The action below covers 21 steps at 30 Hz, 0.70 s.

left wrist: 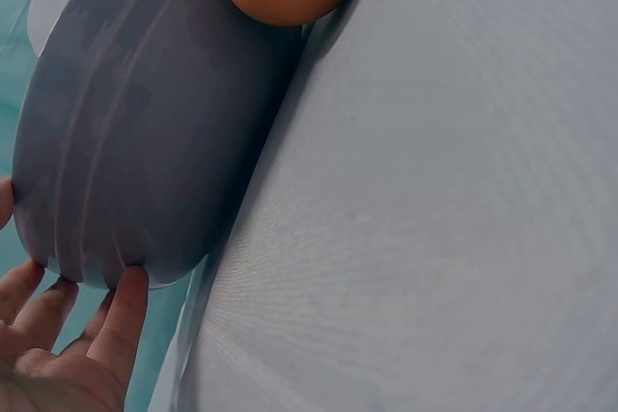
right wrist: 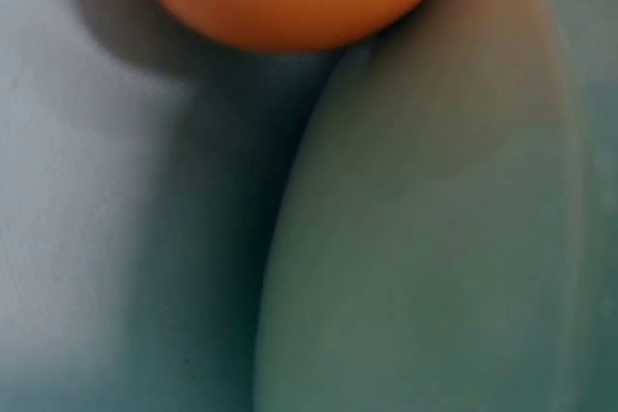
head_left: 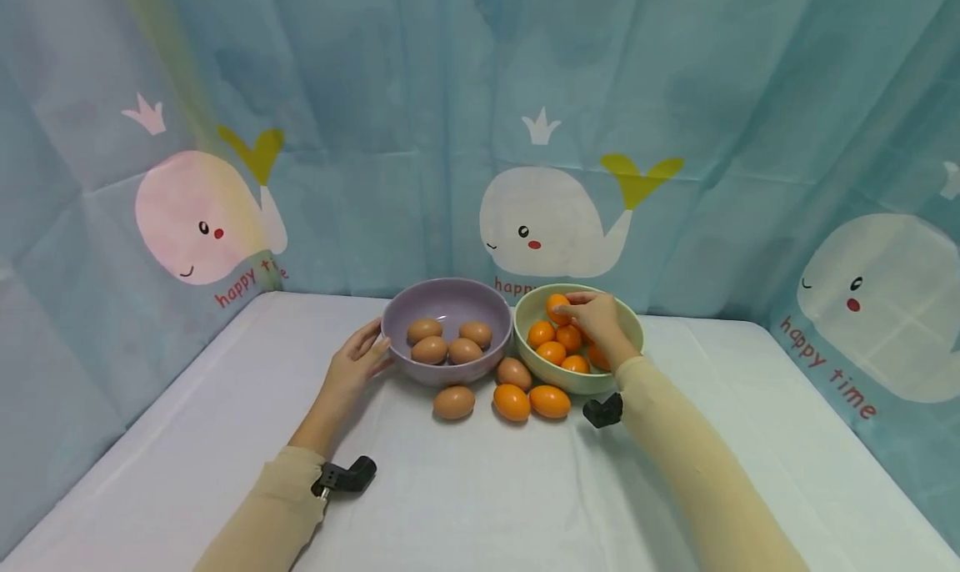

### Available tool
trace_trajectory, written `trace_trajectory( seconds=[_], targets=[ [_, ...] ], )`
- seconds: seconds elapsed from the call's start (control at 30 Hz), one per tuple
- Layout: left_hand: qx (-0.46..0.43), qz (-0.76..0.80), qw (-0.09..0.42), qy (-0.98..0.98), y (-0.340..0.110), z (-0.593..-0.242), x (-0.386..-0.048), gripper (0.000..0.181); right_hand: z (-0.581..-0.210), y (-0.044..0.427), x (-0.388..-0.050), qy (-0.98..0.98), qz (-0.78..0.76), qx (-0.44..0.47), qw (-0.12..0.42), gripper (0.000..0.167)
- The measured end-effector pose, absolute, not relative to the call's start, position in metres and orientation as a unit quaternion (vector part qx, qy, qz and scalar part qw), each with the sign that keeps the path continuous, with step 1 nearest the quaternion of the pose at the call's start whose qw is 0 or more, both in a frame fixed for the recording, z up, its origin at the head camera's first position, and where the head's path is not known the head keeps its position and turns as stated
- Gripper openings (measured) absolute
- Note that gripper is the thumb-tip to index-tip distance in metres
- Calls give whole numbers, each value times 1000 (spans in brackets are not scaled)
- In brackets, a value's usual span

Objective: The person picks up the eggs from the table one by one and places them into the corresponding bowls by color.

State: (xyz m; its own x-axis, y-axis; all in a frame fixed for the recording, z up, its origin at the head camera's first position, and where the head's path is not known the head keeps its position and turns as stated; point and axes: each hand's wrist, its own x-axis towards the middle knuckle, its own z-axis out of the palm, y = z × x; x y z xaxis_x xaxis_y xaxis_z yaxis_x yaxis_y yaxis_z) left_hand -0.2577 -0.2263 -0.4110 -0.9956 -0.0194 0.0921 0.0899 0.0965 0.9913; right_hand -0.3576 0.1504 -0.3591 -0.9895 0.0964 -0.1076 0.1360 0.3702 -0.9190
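Observation:
At the left of a purple bowl (head_left: 450,374), my left hand (head_left: 354,362) touches the outside with extended fingers; the left wrist view shows fingertips (left wrist: 131,280) against the wall. Several brown eggs (head_left: 429,350) lie inside that bowl. My right hand (head_left: 600,315) pinches a small orange (head_left: 558,308) over the pale green bowl (head_left: 572,380), which has several more small oranges in it. Most of the right hand is outside the right wrist view, where the green bowl's side (right wrist: 435,238) fills much of the picture.
In front of the bowls, one brown egg (head_left: 453,403) lies apart and another (head_left: 513,373) sits between the bowls. Two loose oranges (head_left: 550,402) lie beside it on the white tabletop (head_left: 480,497). A blue whale-print curtain (head_left: 405,205) hangs behind.

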Motion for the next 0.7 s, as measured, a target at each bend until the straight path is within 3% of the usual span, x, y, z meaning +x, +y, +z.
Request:
trace_trajectory(
  seconds=[0.33,0.7],
  targets=[
    [-25,-664,42,-746,-226,-414,-257,67,-363,149,-354,843,-535,48,44,45],
    [-21,-669,37,-742,-226,-411,-256,67,-366,148,-358,872,-488,31,36,44]
  ],
)
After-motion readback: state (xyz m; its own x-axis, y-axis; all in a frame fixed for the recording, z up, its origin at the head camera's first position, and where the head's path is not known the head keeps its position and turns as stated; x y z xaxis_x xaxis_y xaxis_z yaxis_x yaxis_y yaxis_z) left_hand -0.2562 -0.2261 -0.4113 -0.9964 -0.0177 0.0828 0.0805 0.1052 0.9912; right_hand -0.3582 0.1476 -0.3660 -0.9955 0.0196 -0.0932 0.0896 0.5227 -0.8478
